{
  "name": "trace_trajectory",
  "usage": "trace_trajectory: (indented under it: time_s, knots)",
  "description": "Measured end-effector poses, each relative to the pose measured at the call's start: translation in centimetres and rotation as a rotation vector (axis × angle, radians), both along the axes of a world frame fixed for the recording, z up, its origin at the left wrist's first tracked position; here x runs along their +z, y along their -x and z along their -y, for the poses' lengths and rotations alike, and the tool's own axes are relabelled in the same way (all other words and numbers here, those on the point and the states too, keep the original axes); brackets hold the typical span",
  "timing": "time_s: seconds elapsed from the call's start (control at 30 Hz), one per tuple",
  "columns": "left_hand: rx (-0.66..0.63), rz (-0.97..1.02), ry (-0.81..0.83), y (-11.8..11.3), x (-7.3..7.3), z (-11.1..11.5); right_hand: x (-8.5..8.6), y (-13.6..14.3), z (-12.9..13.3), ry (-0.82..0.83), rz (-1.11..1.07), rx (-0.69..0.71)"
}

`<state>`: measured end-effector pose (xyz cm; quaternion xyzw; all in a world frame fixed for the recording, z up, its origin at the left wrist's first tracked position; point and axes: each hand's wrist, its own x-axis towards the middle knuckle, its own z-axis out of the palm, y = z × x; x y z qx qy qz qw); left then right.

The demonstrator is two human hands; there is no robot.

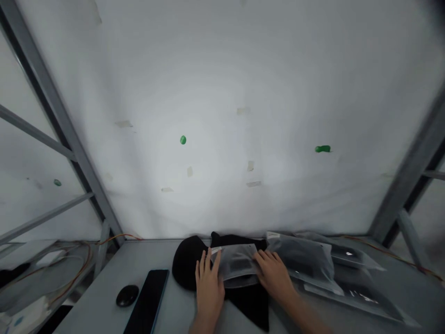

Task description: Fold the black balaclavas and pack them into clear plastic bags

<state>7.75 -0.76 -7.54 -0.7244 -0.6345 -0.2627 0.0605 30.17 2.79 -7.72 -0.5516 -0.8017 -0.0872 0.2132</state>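
Note:
A small frosted plastic bag (238,262) with a white label at its upper left corner lies over black cloth (252,304). My left hand (209,285) rests at the bag's left edge, its fingers stretched out and apart. At the right edge, my right hand (274,273) has its fingers bent round the side of the bag, with the thumb hidden. Beside my left fingers is a rounded black cloth piece (187,262). A larger frosted bag (302,257) with something dark in it lies just right of my right hand.
More clear bags with dark contents (361,290) spread over the right of the grey table (107,297). On the left lie a black phone (148,301) and a round black object (127,295). A white wall sheet (215,93) and grey metal posts (73,134) bound the table.

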Motion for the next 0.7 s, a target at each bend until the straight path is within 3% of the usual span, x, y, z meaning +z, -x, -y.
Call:
trace_trajectory:
  time_s: [0.13,0.23,0.3,0.4,0.5,0.6,0.7]
  knots:
    - [-0.230,0.032,0.084,4.1,1.4,0.7,2.1,-0.3,1.2,0.017,-0.100,0.095]
    - [-0.309,-0.102,-0.015,6.6,2.2,1.3,3.8,0.8,2.9,-0.003,-0.205,0.253]
    - [-0.322,-0.188,-0.126,7.1,2.4,1.7,4.3,2.7,3.8,-0.019,-0.237,0.341]
    - [-0.297,-0.241,-0.268,6.5,2.4,2.0,3.7,6.3,4.2,-0.100,-0.211,0.451]
    - [-0.298,-0.233,-0.351,5.7,2.4,2.4,2.1,8.9,3.6,-0.246,-0.136,0.474]
    - [-0.308,-0.223,-0.370,5.2,2.4,2.7,1.0,9.7,3.1,-0.352,-0.121,0.469]
    - [-0.307,-0.221,-0.375,5.3,2.5,2.8,0.6,8.8,3.0,-0.427,-0.139,0.501]
